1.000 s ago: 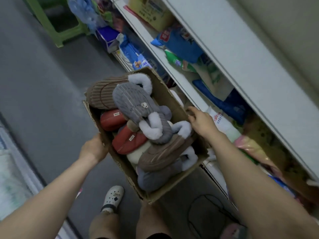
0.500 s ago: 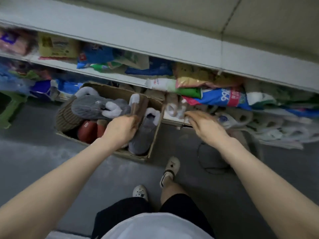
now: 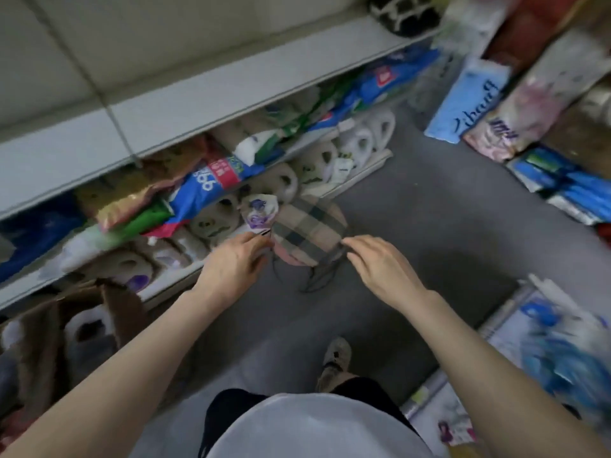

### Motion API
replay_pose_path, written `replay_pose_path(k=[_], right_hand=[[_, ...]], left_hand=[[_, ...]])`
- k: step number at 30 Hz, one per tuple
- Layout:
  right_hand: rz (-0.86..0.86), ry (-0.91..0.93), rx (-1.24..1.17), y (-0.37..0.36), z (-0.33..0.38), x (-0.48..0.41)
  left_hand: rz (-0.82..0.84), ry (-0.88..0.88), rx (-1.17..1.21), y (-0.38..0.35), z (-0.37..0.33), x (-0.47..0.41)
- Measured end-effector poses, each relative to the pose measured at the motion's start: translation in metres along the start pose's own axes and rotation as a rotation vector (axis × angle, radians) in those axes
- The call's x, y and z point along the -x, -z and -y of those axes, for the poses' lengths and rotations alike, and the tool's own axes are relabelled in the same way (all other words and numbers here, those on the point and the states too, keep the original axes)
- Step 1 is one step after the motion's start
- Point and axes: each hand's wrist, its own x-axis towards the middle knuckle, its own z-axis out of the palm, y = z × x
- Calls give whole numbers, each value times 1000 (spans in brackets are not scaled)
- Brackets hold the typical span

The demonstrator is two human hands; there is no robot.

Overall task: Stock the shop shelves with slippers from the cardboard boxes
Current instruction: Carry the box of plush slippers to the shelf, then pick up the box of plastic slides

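Grey concrete floor [image 3: 429,233] fills the centre and 3 o'clock area. A long white metal shelf unit [image 3: 198,90] runs from 9 o'clock up to 1 o'clock; its middle tier is crammed with bright plastic packets, blue/red/green/gold [image 3: 205,183], and the bottom tier holds a row of pale fluffy slippers [image 3: 317,160] w/ dark openings facing out.

At 8 o'clock sits the brown cardboard box [image 3: 43,325], flaps up, w/ grey and white fur-lined slippers [image 3: 89,335] inside. It stands on the floor against the bottom shelf edge.

At 2–3 o'clock, soft packs lean in a stack: a light-blue pack w/ dark script [image 3: 469,104], a pink floral pack just beside it. More blue wrapped goods at 4 o'clock, too blurred to ID.

Near centre, a beige plaid fabric slipper w/ dark check lines and pink sole edge [image 3: 309,231] is held in the air in front of the bottom shelf, between both hands. Thin dark strings dangle under it.

Left hand [image 3: 231,266]: fingers curled partway, tips pinching the slipper's left edge, thumb side hidden, so grip looks closed on it. Right hand [image 3: 380,266]: fingers bent and close together, tips touching the slipper's right edge; can't tell if it truly grips or only touches.

At 6 o'clock: white shirt, dark shorts, one light clog-style shoe [image 3: 335,358] on the floor.
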Motion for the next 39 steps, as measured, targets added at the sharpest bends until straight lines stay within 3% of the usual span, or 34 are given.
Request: replay_pose_path(k=[9, 17, 29, 39], right_hand=[[-165, -389, -6, 81, -208, 49], [-307, -642, -60, 127, -369, 49], [-327, -979, -100, 237, -647, 5], [-432, -1035, -92, 326, -922, 10]], left_hand=[[73, -266, 63, -90, -166, -203], [165, -413, 31, -156, -270, -373], [284, -636, 102, -273, -469, -689], [332, -626, 125, -399, -688, -902]])
